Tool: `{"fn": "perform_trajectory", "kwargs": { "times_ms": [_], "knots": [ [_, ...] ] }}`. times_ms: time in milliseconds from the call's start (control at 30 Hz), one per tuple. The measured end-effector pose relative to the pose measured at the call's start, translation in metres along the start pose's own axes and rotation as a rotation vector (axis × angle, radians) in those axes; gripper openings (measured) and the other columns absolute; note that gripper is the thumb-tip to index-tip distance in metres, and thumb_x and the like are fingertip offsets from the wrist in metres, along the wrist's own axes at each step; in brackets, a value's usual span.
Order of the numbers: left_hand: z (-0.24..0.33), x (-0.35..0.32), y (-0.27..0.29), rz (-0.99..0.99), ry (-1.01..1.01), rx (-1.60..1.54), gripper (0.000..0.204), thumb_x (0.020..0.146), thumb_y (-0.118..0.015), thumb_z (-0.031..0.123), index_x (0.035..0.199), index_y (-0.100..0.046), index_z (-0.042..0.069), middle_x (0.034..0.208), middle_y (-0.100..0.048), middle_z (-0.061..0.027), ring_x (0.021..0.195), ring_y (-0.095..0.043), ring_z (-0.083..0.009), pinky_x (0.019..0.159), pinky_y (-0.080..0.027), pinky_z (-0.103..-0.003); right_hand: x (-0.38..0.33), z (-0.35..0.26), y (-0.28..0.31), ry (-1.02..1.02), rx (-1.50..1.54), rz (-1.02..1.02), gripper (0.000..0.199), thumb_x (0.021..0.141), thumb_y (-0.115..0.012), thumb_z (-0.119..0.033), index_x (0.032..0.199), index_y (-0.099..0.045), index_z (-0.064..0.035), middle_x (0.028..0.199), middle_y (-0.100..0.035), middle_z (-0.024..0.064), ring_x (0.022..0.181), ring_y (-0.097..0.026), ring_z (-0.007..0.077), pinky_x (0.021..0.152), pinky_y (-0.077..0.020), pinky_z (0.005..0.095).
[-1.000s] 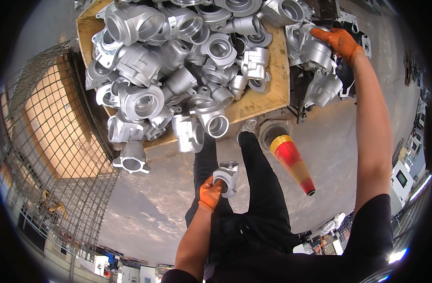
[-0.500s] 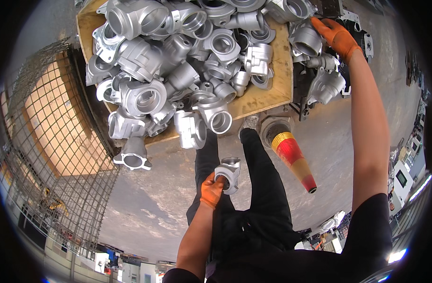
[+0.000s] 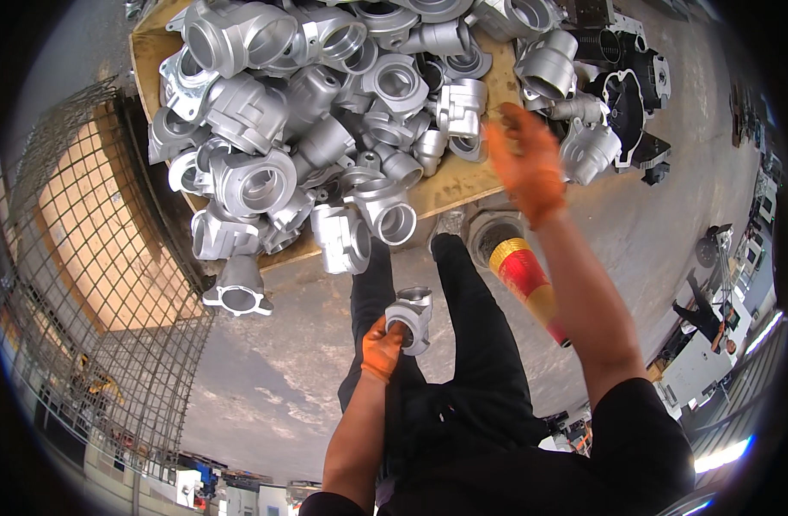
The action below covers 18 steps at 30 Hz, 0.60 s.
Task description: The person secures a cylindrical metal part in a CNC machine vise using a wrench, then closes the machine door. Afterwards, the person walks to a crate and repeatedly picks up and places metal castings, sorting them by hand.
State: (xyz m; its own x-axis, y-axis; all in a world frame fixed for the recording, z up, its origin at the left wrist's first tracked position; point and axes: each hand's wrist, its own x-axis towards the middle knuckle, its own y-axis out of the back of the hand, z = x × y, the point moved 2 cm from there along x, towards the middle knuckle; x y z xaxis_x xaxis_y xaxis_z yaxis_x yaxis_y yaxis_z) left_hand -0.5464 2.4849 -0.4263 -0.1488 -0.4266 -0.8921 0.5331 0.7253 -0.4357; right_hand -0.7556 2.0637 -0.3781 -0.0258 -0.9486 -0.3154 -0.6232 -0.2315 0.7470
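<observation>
My left hand (image 3: 382, 347), in an orange glove, grips a small silver metal casting (image 3: 410, 319) low in front of my legs. My right hand (image 3: 526, 163), also in an orange glove and blurred, hovers with fingers spread and nothing in it above the near edge of a wooden pallet (image 3: 459, 186). The pallet carries a heap of several silver cast housings (image 3: 325, 112). One casting (image 3: 343, 237) hangs over the pallet's near edge, and another (image 3: 236, 288) lies on the floor beside the pallet.
A wire mesh cage (image 3: 93, 284) with cardboard inside stands at the left. A red and yellow cone (image 3: 524, 279) sits just right of my legs. Black machine parts (image 3: 630, 95) lie at the pallet's far right. Concrete floor (image 3: 265, 387) surrounds me.
My right hand has pulled back from the castings at the pallet's right side toward its near edge, holding nothing. My left hand keeps its hold on the small casting.
</observation>
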Motion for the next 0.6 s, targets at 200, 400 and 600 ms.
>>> {"fn": "perform_trajectory", "kwargs": {
  "times_ms": [200, 400, 600],
  "knots": [
    [0.003, -0.003, -0.002, 0.020, -0.018, 0.127, 0.045, 0.094, -0.060, -0.007, 0.139, -0.058, -0.012, 0.126, -0.069, -0.0144, 0.112, -0.068, -0.0230, 0.100, -0.054, -0.031, 0.040, 0.024, -0.122, -0.432, -0.520, 0.059, 0.114, 0.078, -0.084, -0.061, 0.161, -0.029, -0.0059, 0.155, -0.047, 0.0207, 0.135, -0.057, 0.0377, 0.105, -0.0531, 0.0451],
    [-0.010, 0.004, 0.032, -0.047, 0.080, 0.043, 0.060, 0.087, -0.055, 0.007, 0.144, -0.053, -0.010, 0.134, -0.065, -0.0186, 0.120, -0.063, -0.0282, 0.103, -0.053, -0.035, 0.055, 0.031, -0.121, -0.607, -0.340, 0.082, 0.107, 0.080, -0.083, -0.049, 0.159, -0.027, -0.0039, 0.142, -0.057, 0.0233, 0.131, -0.060, 0.0398, 0.106, -0.0524, 0.0457],
    [-0.003, -0.002, 0.020, -0.085, 0.029, -0.134, 0.041, 0.098, -0.067, -0.006, 0.138, -0.061, -0.007, 0.126, -0.071, -0.0099, 0.112, -0.070, -0.0194, 0.100, -0.056, -0.031, -0.007, 0.077, -0.072, -0.248, 0.409, 0.046, 0.092, 0.085, -0.073, -0.030, 0.158, -0.035, 0.0113, 0.149, -0.055, 0.0229, 0.132, -0.058, 0.0267, 0.111, -0.0447, 0.0349]
  ]
}}
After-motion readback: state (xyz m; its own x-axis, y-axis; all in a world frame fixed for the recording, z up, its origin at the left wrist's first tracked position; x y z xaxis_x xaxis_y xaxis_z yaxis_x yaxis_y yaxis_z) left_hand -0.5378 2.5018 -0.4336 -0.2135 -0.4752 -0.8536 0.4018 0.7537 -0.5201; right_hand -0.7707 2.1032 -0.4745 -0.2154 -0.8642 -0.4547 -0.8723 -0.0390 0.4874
